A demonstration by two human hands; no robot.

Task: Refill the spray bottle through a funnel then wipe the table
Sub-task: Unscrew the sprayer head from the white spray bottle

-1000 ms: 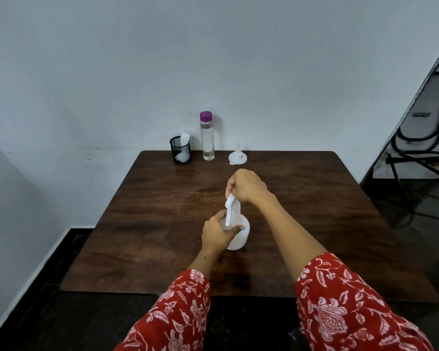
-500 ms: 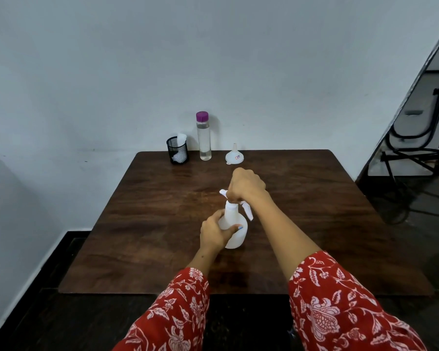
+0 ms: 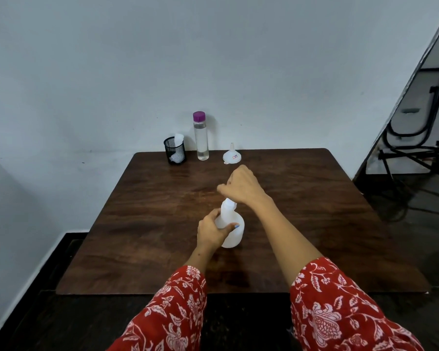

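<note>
A white spray bottle (image 3: 232, 233) stands upright on the dark wooden table (image 3: 142, 224), near the middle. My left hand (image 3: 211, 230) wraps around its body from the left. My right hand (image 3: 241, 184) sits just above the bottle's neck with its fingers curled; the spray head is hidden under it, and only a white collar shows below the wrist. At the table's far edge a white funnel (image 3: 231, 157) rests mouth-down, beside a tall clear water bottle (image 3: 201, 136) with a purple cap. A white cloth (image 3: 176, 148) sticks out of a black mesh cup (image 3: 175, 153).
A grey wall runs behind the table's far edge. A black folding chair frame (image 3: 416, 138) stands to the right, beyond a slanted panel edge. Dark floor surrounds the table on the left and right.
My right hand has turned on top of the bottle; the nozzle and trigger that stuck out beside it earlier no longer show. My left hand has kept its hold on the bottle.
</note>
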